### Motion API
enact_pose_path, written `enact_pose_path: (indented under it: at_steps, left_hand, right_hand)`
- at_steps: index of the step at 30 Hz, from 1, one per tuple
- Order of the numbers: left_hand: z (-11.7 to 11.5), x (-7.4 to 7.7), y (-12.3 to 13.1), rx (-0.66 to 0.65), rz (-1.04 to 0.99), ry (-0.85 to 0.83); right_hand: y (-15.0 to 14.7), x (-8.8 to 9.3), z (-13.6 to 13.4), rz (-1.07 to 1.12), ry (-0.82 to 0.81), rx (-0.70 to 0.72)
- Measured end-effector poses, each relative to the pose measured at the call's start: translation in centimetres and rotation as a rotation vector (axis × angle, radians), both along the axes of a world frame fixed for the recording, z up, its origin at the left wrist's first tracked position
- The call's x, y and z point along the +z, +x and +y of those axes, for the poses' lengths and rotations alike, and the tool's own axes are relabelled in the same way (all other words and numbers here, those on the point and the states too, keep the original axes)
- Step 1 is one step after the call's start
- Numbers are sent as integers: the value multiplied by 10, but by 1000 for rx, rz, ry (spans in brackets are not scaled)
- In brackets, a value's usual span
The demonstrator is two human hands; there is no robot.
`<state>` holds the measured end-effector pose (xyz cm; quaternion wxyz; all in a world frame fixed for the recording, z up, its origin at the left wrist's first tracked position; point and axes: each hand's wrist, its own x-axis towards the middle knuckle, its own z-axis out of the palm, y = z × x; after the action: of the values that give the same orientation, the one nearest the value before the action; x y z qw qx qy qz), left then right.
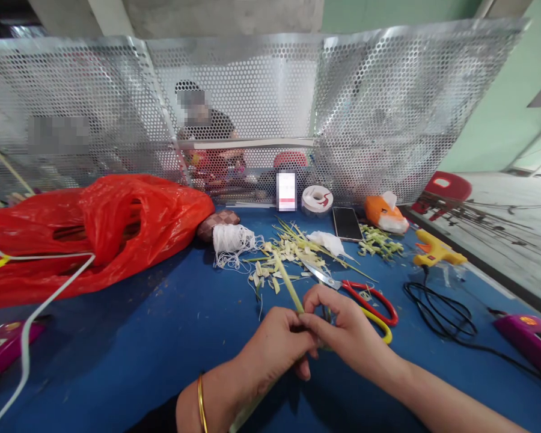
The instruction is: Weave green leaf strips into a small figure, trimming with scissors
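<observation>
My left hand (pixel 273 346) is closed around a pale green plant strip (pixel 288 281), which points away from me toward the middle of the table. Beside it, my right hand (pixel 342 322) pinches at the same strip, thumb and fingertips meeting the left thumb. The strip's lower part is mostly hidden behind both hands. Just beyond the right hand lie scissors (pixel 369 297) with red handles, blades pointing left. A yellow loop (pixel 381 325), perhaps another handle, shows behind the right wrist. Cut pale green scraps and thin stalks (pixel 293 246) are heaped past the strip's tip.
A red plastic bag (pixel 162 222) fills the left side, near a white thread bundle (pixel 232 240). At right are a yellow glue gun (pixel 438 249), its black cord, a dark phone (pixel 347 224) and orange tissues (pixel 385 213). A perforated metal screen (pixel 261 78) stands behind; a person sits beyond.
</observation>
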<state>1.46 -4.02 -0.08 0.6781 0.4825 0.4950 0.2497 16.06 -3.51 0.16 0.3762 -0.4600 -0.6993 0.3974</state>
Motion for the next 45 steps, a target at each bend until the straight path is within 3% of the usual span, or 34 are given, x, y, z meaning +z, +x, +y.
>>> enact_pose_path:
  at_steps: [3,9,23,26,30,32,35,41,45]
  left_hand:
    - [2,4,-1,27,-27,30]
    - [0,8,-1,-12,-1,41]
    - [-4,-2,2,-91,64,-28]
    - [-4,1,2,-73,26,-28]
    - [3,11,-7,-9,-106,-41]
    - [9,15,-13,32,-149,-67]
    - [15,18,-20,86,-225,-104]
    - [16,20,-20,126,-184,-103]
    - [15,21,-17,128,-132,-50]
  right_hand:
    - [0,2,0,86,-42,-39]
    - [4,0,0,106,-17,19]
    - [-1,-3,-6,-69,352,112]
    - [0,-3,-3,-47,281,108]
    - [10,2,10,36,2,96]
    - [18,6,17,57,-60,153]
    - [26,13,25,7,-43,256]
    - [34,20,28,-151,100,210]
    - [33,20,29,-215,195,282]
